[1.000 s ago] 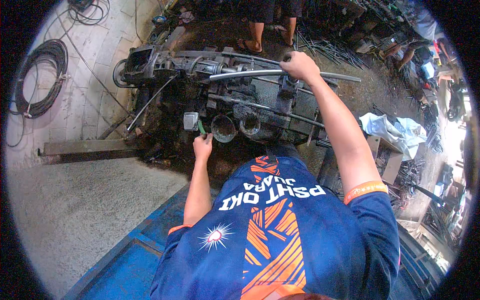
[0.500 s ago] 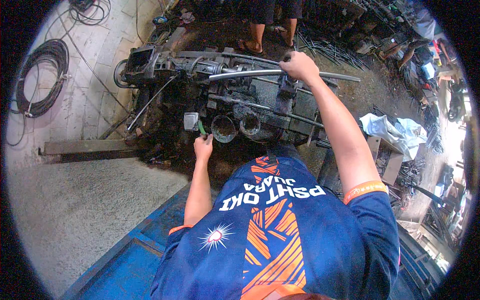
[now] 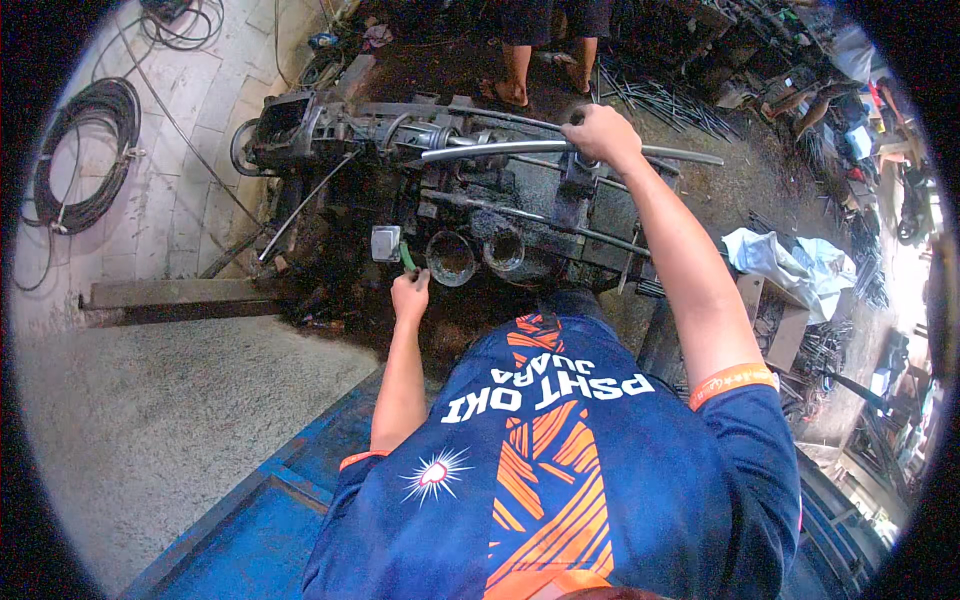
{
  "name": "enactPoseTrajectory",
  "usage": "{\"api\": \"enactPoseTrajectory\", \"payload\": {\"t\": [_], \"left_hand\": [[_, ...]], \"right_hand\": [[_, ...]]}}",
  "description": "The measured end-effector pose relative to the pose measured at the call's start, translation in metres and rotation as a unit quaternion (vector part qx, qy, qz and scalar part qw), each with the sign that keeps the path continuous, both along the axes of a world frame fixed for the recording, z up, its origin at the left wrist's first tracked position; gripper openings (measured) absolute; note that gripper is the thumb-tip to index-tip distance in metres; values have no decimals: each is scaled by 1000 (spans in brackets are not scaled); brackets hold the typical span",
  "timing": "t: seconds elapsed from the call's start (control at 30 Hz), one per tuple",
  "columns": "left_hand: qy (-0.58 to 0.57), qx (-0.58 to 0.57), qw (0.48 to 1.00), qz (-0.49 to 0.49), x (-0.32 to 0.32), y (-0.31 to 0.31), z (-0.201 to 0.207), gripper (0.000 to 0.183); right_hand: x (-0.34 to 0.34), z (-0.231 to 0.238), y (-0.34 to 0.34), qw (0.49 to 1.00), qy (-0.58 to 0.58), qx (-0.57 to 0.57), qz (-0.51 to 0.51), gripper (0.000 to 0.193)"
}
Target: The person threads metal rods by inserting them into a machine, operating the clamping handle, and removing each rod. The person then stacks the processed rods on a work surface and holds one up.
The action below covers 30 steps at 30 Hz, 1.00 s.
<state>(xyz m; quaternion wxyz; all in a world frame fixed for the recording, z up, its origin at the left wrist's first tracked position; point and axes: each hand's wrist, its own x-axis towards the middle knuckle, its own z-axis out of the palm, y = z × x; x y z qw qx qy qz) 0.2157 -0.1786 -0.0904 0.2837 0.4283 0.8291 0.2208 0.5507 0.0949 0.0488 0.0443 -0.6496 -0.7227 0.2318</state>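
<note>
A person in a blue and orange jersey is leaning over a greasy black engine block [image 3: 520,215] sitting on a dark, oil-stained floor. The right hand [image 3: 600,135] is reaching to the block's far edge, its fingers wrapping closed around a long, smooth grey metal bar [image 3: 500,150] lying across the top. The left hand [image 3: 410,295] is at the block's near left corner, fingers closing on a small green-handled tool [image 3: 407,257]; its tip is too small to make out. Just beside it, two round cylinder openings [image 3: 478,255] are showing rusty rims. A crumpled white cloth [image 3: 790,265] is resting on a brown cardboard box [image 3: 775,315] to the right. A coil of black cable [image 3: 85,155] is lying on pale tiles at left. Another person's legs [image 3: 545,60] are partly cut off at the top edge.
</note>
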Motion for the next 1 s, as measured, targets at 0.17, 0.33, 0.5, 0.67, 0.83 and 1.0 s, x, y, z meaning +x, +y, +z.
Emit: {"api": "enactPoseTrajectory", "payload": {"t": [0.17,0.33,0.5,0.67,0.83,1.0], "left_hand": [[4,-24,1000,14,2,2,6,37],[-5,-35,999,7,0,4,5,37],[-4,-23,1000,-3,-2,4,3,39],[-27,-52,998,25,-1,6,5,40],[-27,-7,999,15,2,5,3,38],[-35,-18,999,28,7,4,5,34]], "right_hand": [[-2,4,-3,1000,-12,5,-5,50],[-2,6,-3,1000,-2,-1,8,50],[-2,3,-1,1000,-4,0,11,50],[-3,1,1,1000,-6,14,26,49],[0,0,0,1000,8,19,19,50],[-1,-2,0,999,7,37,29,50]]}}
